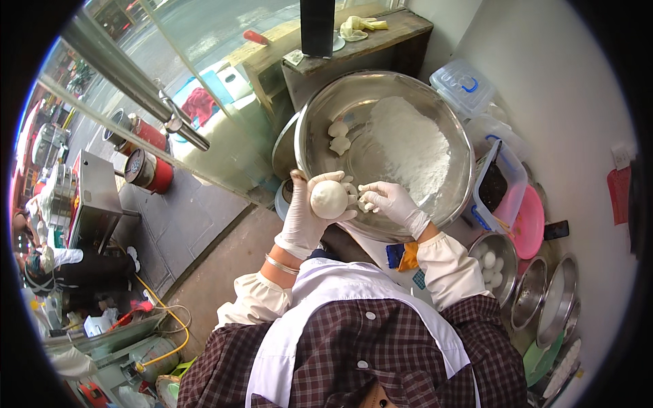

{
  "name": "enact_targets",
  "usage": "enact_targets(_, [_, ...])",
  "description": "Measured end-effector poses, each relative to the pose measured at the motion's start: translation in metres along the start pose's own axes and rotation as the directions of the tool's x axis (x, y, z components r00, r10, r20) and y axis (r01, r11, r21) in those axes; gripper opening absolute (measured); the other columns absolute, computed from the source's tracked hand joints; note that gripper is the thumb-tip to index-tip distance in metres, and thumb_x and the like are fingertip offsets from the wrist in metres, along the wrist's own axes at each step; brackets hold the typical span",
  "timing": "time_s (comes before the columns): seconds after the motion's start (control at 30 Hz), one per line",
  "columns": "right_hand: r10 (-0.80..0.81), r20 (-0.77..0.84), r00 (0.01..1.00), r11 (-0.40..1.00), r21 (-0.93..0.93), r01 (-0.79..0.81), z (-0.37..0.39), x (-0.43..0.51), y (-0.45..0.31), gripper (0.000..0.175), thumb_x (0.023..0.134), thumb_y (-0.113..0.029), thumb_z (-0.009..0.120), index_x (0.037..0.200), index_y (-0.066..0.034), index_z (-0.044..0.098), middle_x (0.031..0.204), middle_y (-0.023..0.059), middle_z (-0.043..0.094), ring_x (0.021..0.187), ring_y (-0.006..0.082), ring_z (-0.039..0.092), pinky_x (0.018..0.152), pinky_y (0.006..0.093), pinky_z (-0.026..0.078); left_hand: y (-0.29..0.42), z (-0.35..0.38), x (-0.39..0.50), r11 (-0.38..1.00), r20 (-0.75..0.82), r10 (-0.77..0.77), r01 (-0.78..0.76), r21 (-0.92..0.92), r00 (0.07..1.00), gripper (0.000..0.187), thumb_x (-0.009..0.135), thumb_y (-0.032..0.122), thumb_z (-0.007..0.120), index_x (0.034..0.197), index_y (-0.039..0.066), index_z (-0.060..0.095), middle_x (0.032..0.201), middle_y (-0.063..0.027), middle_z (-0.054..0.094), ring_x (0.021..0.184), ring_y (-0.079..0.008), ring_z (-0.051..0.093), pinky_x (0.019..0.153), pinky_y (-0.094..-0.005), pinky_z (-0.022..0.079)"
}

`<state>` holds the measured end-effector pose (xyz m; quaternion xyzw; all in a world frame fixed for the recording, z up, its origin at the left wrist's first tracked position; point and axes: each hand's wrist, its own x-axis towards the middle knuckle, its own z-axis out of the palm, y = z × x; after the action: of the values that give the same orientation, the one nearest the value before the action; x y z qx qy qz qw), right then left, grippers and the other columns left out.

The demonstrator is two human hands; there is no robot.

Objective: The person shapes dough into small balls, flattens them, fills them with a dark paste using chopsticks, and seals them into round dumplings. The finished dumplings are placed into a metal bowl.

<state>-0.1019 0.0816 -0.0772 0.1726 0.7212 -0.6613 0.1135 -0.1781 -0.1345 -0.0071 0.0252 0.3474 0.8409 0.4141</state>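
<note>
My left hand (306,209), in a white glove, holds a smooth round white dough ball (329,199) in its palm, over the near left rim of a large steel basin (461,204). Just right of it, my gloved right hand (390,201) pinches small bits of dough (363,205) between thumb and fingers. Partly hidden behind the left fingers is another whitish lump. Inside the basin, a heap of white flour (408,143) covers the right side, and two small dough pieces (339,137) lie against the left wall.
A wooden ledge (377,41) stands beyond the basin, and a glass panel (219,97) to the left. At right are plastic containers (500,183), a pink basin (528,224), a steel bowl with eggs (491,265) and a phone (556,230). A person (61,265) is at far left.
</note>
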Motion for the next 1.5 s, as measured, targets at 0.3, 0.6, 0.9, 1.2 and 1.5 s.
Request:
enact_targets(0.3, [-0.193,-0.193,0.962,0.961,0.162,0.226,0.011,-0.050,-0.034,0.040,0.098,-0.022,0.062,0.129,0.0018,0.056,0.109,0.0094,0.069,0.091,0.0122,0.066,0.082,0.0255,0.054,-0.012,0.012,0.020,0.946,-0.095,0.023,0.009,0.325,0.995,0.068,0.094,0.064,0.046,0.117,0.001,0.058,0.106,-0.0128,0.066,0.093,-0.0249,0.069,0.075,-0.0419,0.062])
enact_targets(0.6, [-0.736,-0.234,0.635,0.674,-0.335,0.658,0.032,-0.096,-0.039,0.072,0.097,-0.053,0.053,0.145,-0.0003,0.041,0.145,0.0204,0.046,0.138,0.0326,0.039,0.114,0.0426,0.029,-0.070,0.045,-0.013,1.000,-0.008,-0.018,0.018,0.025,1.000,0.097,0.086,0.082,0.031,0.132,-0.001,0.051,0.126,-0.0150,0.060,0.116,-0.0283,0.058,0.101,-0.0447,0.047])
enact_targets(0.9, [-0.789,-0.418,0.450,0.614,-0.511,0.602,0.043,-0.134,0.008,0.063,0.095,-0.035,0.058,0.148,-0.0085,0.037,0.150,0.0287,0.034,0.131,0.0435,0.043,0.107,0.0486,0.035,-0.125,0.061,-0.042,0.998,0.066,-0.030,0.033,-0.046,0.997,0.100,0.086,0.080,0.038,0.144,-0.001,0.037,0.140,-0.0157,0.048,0.129,-0.0291,0.047,0.112,-0.0442,0.035])
enact_targets(1.2, [-0.704,-0.441,0.556,0.710,-0.413,0.570,-0.004,-0.149,0.026,0.022,0.090,-0.024,0.064,0.105,-0.0083,0.068,0.107,0.0143,0.064,0.101,0.0352,0.060,0.088,0.0445,0.048,-0.140,0.080,-0.029,0.912,0.301,-0.310,0.193,0.361,0.902,0.106,0.085,0.082,0.036,0.151,-0.001,0.025,0.153,-0.0157,0.031,0.139,-0.0304,0.032,0.116,-0.0441,0.025])
enact_targets(1.5, [-0.745,-0.463,0.481,0.665,-0.582,0.469,-0.032,-0.207,0.048,0.020,0.086,-0.015,0.071,0.103,-0.0057,0.070,0.103,0.0115,0.068,0.089,0.0270,0.068,0.077,0.0344,0.055,-0.158,0.118,-0.026,0.762,0.109,-0.646,0.646,0.044,0.755,0.111,0.080,0.089,0.030,0.141,-0.004,0.038,0.135,-0.0182,0.050,0.124,-0.0311,0.049,0.109,-0.0463,0.037])
